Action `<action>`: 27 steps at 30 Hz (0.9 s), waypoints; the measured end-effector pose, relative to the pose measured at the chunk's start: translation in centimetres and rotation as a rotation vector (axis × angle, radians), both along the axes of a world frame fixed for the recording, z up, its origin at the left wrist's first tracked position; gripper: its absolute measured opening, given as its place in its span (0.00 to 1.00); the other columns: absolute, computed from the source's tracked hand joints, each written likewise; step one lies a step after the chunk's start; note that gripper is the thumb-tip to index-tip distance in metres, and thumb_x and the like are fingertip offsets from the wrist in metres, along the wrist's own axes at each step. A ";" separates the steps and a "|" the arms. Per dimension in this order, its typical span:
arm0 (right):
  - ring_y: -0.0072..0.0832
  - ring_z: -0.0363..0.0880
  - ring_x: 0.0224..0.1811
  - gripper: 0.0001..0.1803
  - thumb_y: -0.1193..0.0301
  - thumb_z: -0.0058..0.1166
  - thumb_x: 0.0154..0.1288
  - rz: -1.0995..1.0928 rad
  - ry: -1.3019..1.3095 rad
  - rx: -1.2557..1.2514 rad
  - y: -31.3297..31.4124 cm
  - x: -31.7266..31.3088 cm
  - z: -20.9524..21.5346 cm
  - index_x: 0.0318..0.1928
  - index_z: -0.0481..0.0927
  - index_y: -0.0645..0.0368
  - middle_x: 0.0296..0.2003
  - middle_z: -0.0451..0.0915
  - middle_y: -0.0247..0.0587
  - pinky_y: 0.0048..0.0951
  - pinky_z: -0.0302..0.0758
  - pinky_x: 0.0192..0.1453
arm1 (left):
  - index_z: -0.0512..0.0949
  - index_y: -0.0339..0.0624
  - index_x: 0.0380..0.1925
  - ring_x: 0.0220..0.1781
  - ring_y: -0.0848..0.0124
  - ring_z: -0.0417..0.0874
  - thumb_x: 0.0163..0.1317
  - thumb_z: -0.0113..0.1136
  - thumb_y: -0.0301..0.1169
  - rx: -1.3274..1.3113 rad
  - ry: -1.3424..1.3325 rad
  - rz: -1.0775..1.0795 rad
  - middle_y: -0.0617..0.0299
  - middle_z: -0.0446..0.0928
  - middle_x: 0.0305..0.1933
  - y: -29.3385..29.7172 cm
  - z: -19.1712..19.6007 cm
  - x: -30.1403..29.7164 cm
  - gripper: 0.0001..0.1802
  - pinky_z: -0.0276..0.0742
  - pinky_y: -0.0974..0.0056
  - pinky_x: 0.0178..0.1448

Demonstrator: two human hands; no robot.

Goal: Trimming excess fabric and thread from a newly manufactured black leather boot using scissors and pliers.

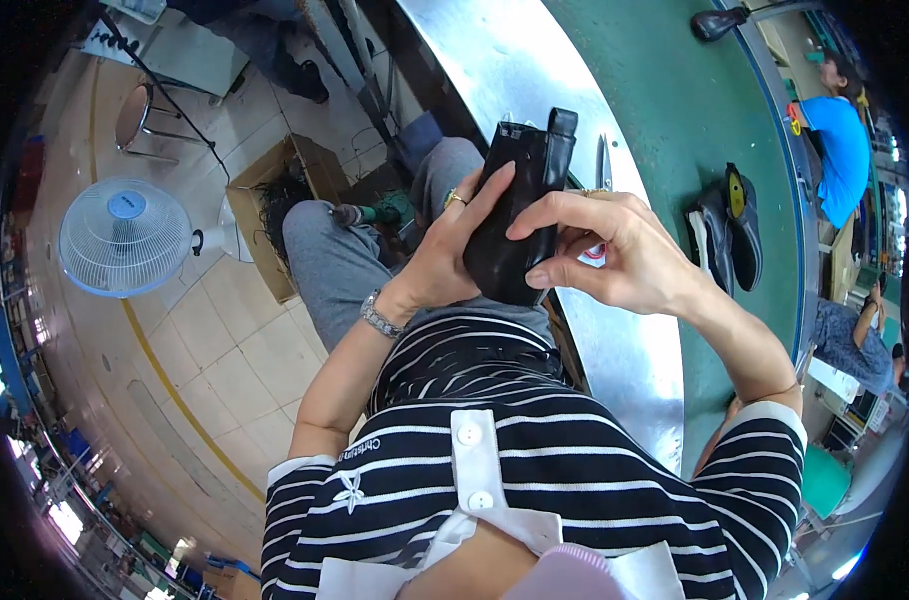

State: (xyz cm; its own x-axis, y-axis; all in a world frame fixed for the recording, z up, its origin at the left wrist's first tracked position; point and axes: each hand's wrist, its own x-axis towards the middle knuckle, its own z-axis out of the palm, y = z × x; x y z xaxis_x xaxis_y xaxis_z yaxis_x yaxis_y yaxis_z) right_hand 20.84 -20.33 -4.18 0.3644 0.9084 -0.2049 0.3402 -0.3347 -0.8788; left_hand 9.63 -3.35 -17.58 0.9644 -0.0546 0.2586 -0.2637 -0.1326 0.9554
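Observation:
A black leather boot (510, 240), smooth and shiny with a loop at its upper end, is held up in front of my body. My left hand (445, 245) wraps round its left side, fingers lying across the leather. From the right, my right hand (625, 250) grips its edge, with index finger and thumb pressed against the leather. Just beyond the right hand, scissors (604, 165) lie on the metal strip, partly hidden by that hand. A small red and white thing (595, 253) shows under the right fingers; its kind cannot be made out.
A shiny metal ledge (635, 370) borders a green belt (665, 130), where a pair of black shoes (730, 225) stands. Left of my legs are a cardboard box (265, 230) with dark tangled scraps and a fan (125, 240). A co-worker in blue (840, 150) is across the belt.

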 end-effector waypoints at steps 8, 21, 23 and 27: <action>0.28 0.82 0.22 0.13 0.70 0.66 0.56 0.002 -0.287 -0.006 1.7 -0.4 0.7 0.41 0.80 0.58 0.20 0.79 0.38 0.27 0.75 0.27 | 0.41 0.43 0.75 0.72 0.58 0.63 0.45 0.78 0.35 0.064 -0.103 0.035 0.50 0.58 0.73 0.0 -1.3 0.5 0.65 0.60 0.55 0.74; 0.46 0.78 0.50 0.29 0.59 0.57 0.66 -0.595 -0.626 -0.160 -2.0 3.0 -18.2 0.64 0.70 0.57 0.46 0.79 0.55 0.41 0.74 0.55 | 0.72 0.35 0.54 0.49 0.67 0.82 0.56 0.65 0.28 -0.779 0.508 0.600 0.58 0.81 0.47 10.0 -4.4 -15.3 0.25 0.78 0.63 0.54; 0.50 0.71 0.59 0.32 0.58 0.58 0.64 -0.554 -0.772 -0.243 -2.2 1.6 -21.4 0.65 0.69 0.58 0.56 0.73 0.57 0.44 0.68 0.63 | 0.74 0.36 0.53 0.47 0.67 0.82 0.62 0.61 0.35 -0.822 0.499 0.666 0.58 0.81 0.46 10.8 -2.4 -16.2 0.21 0.78 0.63 0.53; 0.48 0.70 0.55 0.31 0.62 0.53 0.67 -0.505 -0.910 -0.337 -1.4 2.1 -23.4 0.68 0.66 0.56 0.53 0.72 0.56 0.45 0.67 0.59 | 0.74 0.36 0.55 0.49 0.67 0.81 0.64 0.60 0.39 -0.991 0.628 0.639 0.57 0.80 0.50 12.7 -3.0 -18.5 0.24 0.78 0.62 0.55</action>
